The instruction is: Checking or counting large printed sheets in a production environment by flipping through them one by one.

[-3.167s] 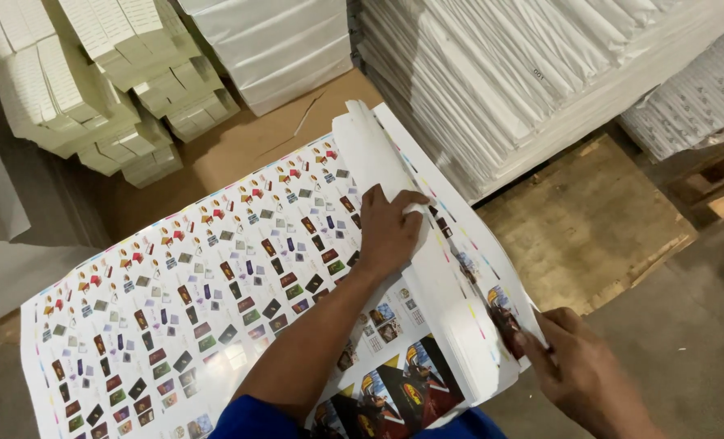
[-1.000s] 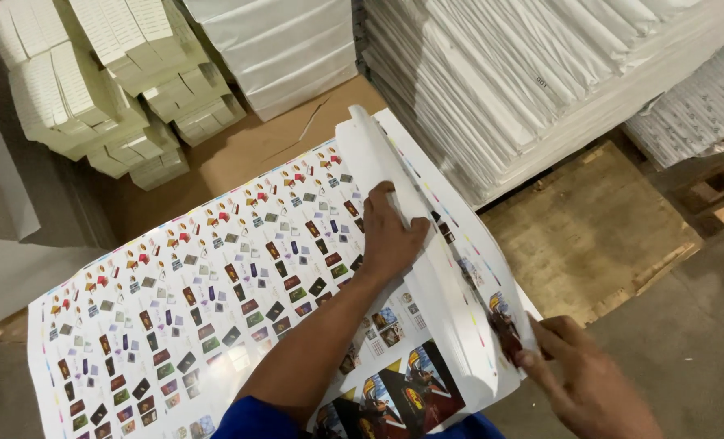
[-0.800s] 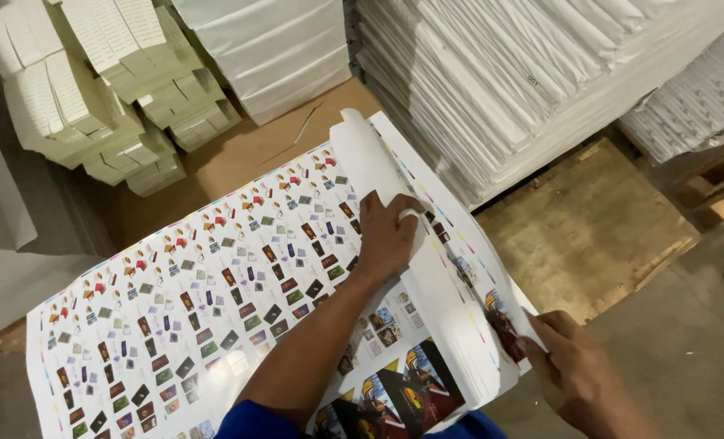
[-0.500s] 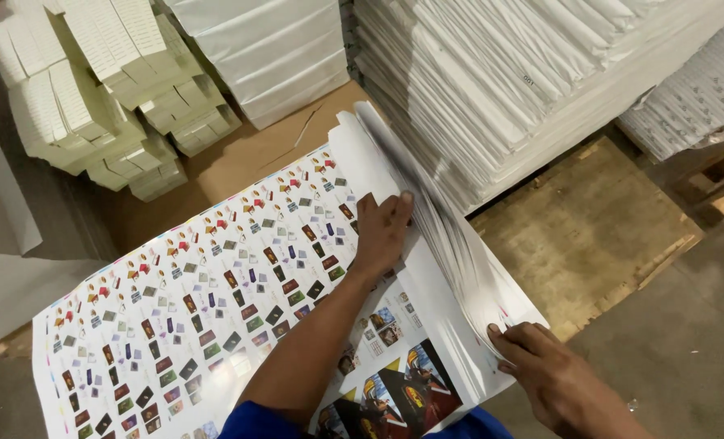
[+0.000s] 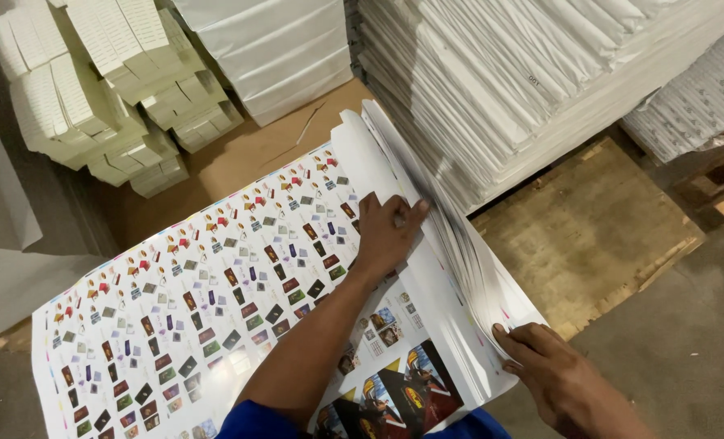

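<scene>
Printed paper sheets [image 5: 207, 309], large, white and covered in rows of small coloured panels, lie in a stack across the middle of the view, with a lower sheet showing darker, larger pictures near the bottom edge. Along the stack's right side, the edges of many sheets are lifted into a fanned, curled bundle [image 5: 451, 244].

Left hand [image 5: 388, 232] lies flat with fingers spread on the top sheet, just beside the curled bundle, pressing down; it grips nothing. Right hand [image 5: 558, 382] sits at the lower right corner of the stack, fingertips tucked against the lifted edges, thumb partly hidden; whether it pinches them cannot be told.

Change noted: a moment earlier the right hand held the raised edge higher and further right; the fanned edges now lie lower and closer together, and the left hand has shifted slightly toward them. Judgement: the sheets appear to be settling back onto the stack.

Surroundings: a brown cardboard sheet [image 5: 256, 150] under the far end, bundles of pale folded cartons [image 5: 93, 89] at upper left, tall stacks of white paper [image 5: 524, 73] at upper right, a wooden pallet [image 5: 589, 236] to the right.
</scene>
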